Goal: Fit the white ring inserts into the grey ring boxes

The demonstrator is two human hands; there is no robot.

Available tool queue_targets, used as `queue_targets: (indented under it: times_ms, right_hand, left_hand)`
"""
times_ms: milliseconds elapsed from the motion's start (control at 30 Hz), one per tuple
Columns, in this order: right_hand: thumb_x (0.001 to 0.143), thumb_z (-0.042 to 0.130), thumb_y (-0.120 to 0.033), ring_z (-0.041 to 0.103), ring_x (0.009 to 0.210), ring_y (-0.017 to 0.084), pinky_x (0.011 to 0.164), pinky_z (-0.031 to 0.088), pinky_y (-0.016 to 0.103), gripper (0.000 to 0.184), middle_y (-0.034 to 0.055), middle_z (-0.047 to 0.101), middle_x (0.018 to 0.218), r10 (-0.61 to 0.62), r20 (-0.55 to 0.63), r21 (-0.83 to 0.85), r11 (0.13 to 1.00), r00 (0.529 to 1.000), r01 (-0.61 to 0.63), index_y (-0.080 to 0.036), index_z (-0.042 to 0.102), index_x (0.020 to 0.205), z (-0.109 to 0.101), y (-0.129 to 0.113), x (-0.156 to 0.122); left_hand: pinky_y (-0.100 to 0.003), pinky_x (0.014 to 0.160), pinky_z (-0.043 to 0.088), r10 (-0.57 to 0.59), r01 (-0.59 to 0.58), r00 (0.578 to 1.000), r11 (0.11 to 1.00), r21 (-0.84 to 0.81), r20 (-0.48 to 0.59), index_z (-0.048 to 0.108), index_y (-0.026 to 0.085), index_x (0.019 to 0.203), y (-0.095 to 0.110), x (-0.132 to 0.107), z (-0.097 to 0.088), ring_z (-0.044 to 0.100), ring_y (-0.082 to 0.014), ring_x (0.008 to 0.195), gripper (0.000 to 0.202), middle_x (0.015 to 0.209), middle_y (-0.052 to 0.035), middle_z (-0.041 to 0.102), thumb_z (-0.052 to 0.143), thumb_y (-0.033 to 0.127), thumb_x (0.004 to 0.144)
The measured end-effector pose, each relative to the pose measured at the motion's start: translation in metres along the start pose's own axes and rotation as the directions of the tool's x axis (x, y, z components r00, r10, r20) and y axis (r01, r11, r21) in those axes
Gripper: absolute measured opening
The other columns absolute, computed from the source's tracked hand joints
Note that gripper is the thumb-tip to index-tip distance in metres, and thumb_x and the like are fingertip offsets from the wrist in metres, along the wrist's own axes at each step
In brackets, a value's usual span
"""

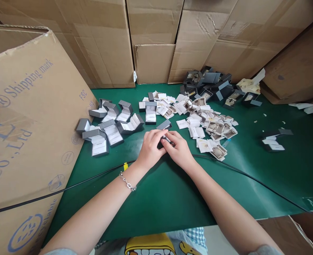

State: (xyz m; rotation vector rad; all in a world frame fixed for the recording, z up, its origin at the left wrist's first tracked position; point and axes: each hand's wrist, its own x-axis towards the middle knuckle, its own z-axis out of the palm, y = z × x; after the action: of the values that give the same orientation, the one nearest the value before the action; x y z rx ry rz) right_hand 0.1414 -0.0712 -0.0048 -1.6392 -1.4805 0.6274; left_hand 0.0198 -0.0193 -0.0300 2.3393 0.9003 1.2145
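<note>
Both hands meet at the middle of the green table around a small grey jewellery box (164,125), whose raised lid shows just beyond the fingertips. My left hand (151,147), with a chain bracelet at its wrist, is closed on the box's left side. On the other side my right hand (180,148) grips it, its thumb over the inside. The fingers hide most of the box's body. To the left stand several open grey boxes with white inserts (111,132). Just right of the hands lies a pile of white paper cards and beige inserts (204,120).
Dark boxes (212,83) are heaped at the back right; another open box (273,141) lies far right. A black cable (241,172) crosses the table (156,209) under the hands. Large cartons (92,42) wall the back, and a printed carton (26,134) stands at the left.
</note>
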Motion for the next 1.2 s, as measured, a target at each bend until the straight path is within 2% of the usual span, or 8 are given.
queue_targets:
  times_ms: [167, 300, 467, 667, 767, 933, 1067, 1200]
  right_hand:
    - [0.087, 0.045, -0.036, 0.055, 0.098, 0.019, 0.079, 0.048, 0.030, 0.035, 0.0077, 0.055, 0.104, 0.035, -0.010, 0.055, 0.998, 0.999, -0.034, -0.023, 0.064, 0.113, -0.003, -0.004, 0.000]
    - [0.087, 0.047, -0.038, 0.055, 0.096, 0.018, 0.085, 0.045, 0.031, 0.033, 0.0056, 0.057, 0.098, 0.089, -0.051, 0.144, 0.986, 0.995, -0.081, -0.024, 0.067, 0.109, -0.002, -0.004, 0.001]
    - [0.084, 0.052, -0.041, 0.057, 0.091, 0.018, 0.081, 0.047, 0.032, 0.030, 0.0046, 0.060, 0.097, 0.138, -0.086, 0.188, 0.975, 0.987, -0.120, -0.024, 0.068, 0.103, 0.001, -0.004, 0.001]
    - [0.084, 0.050, -0.036, 0.057, 0.087, 0.017, 0.073, 0.048, 0.030, 0.027, 0.0054, 0.059, 0.096, 0.015, -0.113, 0.082, 0.997, 0.993, -0.006, -0.023, 0.067, 0.099, -0.003, -0.006, 0.000]
    - [0.082, 0.050, -0.030, 0.057, 0.087, 0.018, 0.070, 0.049, 0.030, 0.032, 0.0064, 0.058, 0.102, -0.080, -0.036, 0.007, 0.997, 0.996, 0.080, -0.022, 0.061, 0.110, -0.007, -0.004, 0.001]
    - [0.076, 0.047, -0.016, 0.053, 0.102, 0.021, 0.079, 0.049, 0.034, 0.052, 0.0079, 0.053, 0.117, -0.224, 0.063, -0.104, 0.968, 0.973, 0.230, -0.023, 0.047, 0.127, -0.007, 0.002, 0.003]
    - [0.078, 0.045, -0.016, 0.056, 0.092, 0.018, 0.074, 0.049, 0.031, 0.044, 0.0071, 0.058, 0.107, -0.198, -0.030, -0.099, 0.976, 0.980, 0.194, -0.021, 0.052, 0.121, -0.002, 0.007, 0.003]
    - [0.075, 0.049, -0.019, 0.058, 0.086, 0.017, 0.067, 0.049, 0.029, 0.037, 0.0051, 0.063, 0.103, -0.098, -0.131, -0.030, 0.995, 0.987, 0.095, -0.022, 0.059, 0.111, -0.003, 0.007, 0.004]
  left_hand:
    - [-0.033, 0.081, 0.051, 0.009, -0.012, 0.999, 0.997, -0.072, -0.043, 0.058, 0.020, 0.097, 0.000, 0.001, 0.000, 0.057, -0.0159, 0.093, 0.023, 0.099, -0.0055, 0.058, 0.063, 0.023, 0.075]
    - [-0.029, 0.076, 0.054, -0.080, 0.073, 0.996, 0.983, -0.169, -0.032, 0.058, 0.019, 0.101, -0.001, 0.001, 0.001, 0.057, -0.0146, 0.093, 0.029, 0.102, -0.0063, 0.053, 0.064, 0.028, 0.074]
    - [-0.026, 0.069, 0.056, -0.183, 0.183, 0.983, 0.955, -0.233, 0.025, 0.059, 0.019, 0.097, 0.000, 0.004, 0.000, 0.058, -0.0122, 0.086, 0.027, 0.104, -0.0061, 0.051, 0.065, 0.029, 0.073]
    - [-0.023, 0.067, 0.055, -0.290, 0.291, 0.956, 0.906, -0.307, 0.051, 0.059, 0.018, 0.088, -0.004, 0.006, -0.002, 0.058, -0.0097, 0.079, 0.025, 0.100, -0.0047, 0.051, 0.067, 0.033, 0.071]
    - [-0.022, 0.064, 0.053, -0.315, 0.313, 0.948, 0.905, -0.287, 0.037, 0.060, 0.018, 0.090, -0.005, 0.008, -0.003, 0.058, -0.0104, 0.078, 0.027, 0.097, -0.0045, 0.056, 0.066, 0.037, 0.071]
    - [-0.022, 0.061, 0.049, -0.377, 0.369, 0.926, 0.886, -0.280, 0.026, 0.063, 0.018, 0.089, -0.004, 0.012, -0.006, 0.055, -0.0093, 0.068, 0.037, 0.090, -0.0038, 0.061, 0.066, 0.048, 0.069]
    - [-0.021, 0.058, 0.048, -0.368, 0.373, 0.927, 0.877, -0.303, 0.078, 0.066, 0.019, 0.097, -0.005, 0.012, -0.006, 0.050, -0.0067, 0.061, 0.042, 0.091, -0.0041, 0.059, 0.063, 0.051, 0.070]
    - [-0.021, 0.058, 0.048, -0.350, 0.381, 0.924, 0.869, -0.315, 0.152, 0.066, 0.019, 0.099, -0.004, 0.012, -0.005, 0.051, -0.0069, 0.062, 0.040, 0.096, -0.0046, 0.059, 0.064, 0.047, 0.071]
